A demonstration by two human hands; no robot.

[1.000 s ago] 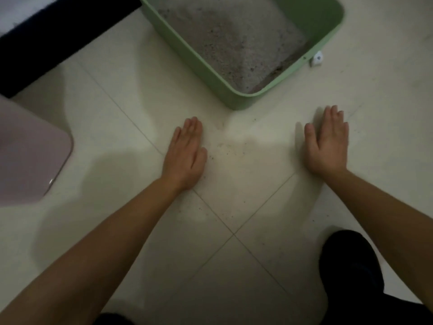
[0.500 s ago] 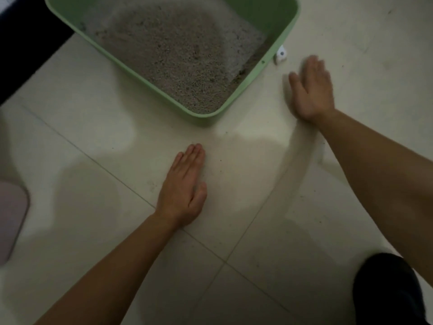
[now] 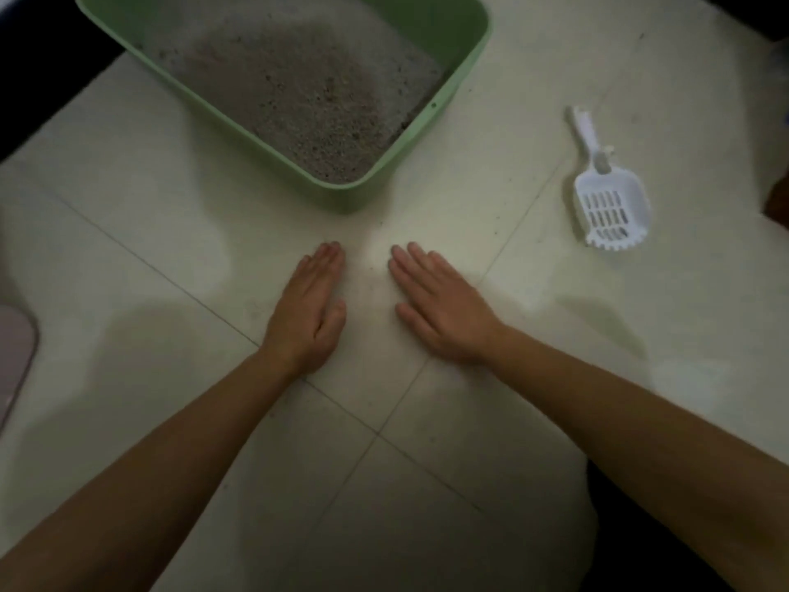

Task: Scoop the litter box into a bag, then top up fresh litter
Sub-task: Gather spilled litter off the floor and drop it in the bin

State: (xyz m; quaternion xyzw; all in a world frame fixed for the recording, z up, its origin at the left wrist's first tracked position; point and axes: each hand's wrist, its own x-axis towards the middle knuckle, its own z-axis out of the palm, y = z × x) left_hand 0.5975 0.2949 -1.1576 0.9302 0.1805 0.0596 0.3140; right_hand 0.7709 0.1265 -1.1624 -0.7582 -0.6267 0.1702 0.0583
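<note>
Head view. Litter box (image 3: 341,198): green, open-topped, set at an angle in the upper centre of the frame, its near corner pointing down toward the hands, its far edge cut off by the top of the frame. Litter (image 3: 299,91): grey granules, banked against the walls. Scoop (image 3: 606,207): white, slotted, lying flat on the floor at the right of the frame, well apart from the box, handle toward the top, toothed edge toward the bottom. Left hand (image 3: 309,311): flat on the floor (image 3: 149,207), palm down, fingers straight and together, grasping nothing, fingertips near the box's corner but apart from it. Right hand (image 3: 444,307): likewise flat, fingers straight, holding nothing, just beside the left with a bare strip of tile between. Bare tile lies left of the box, between box and scoop, and below the forearms, where the grout lines cross. Pink rounded object (image 3: 15,356): at the left edge, mostly out of frame. Dark band (image 3: 25,57): bounds the floor at upper left. Dark shape (image 3: 640,549): under the right forearm, lower right.
</note>
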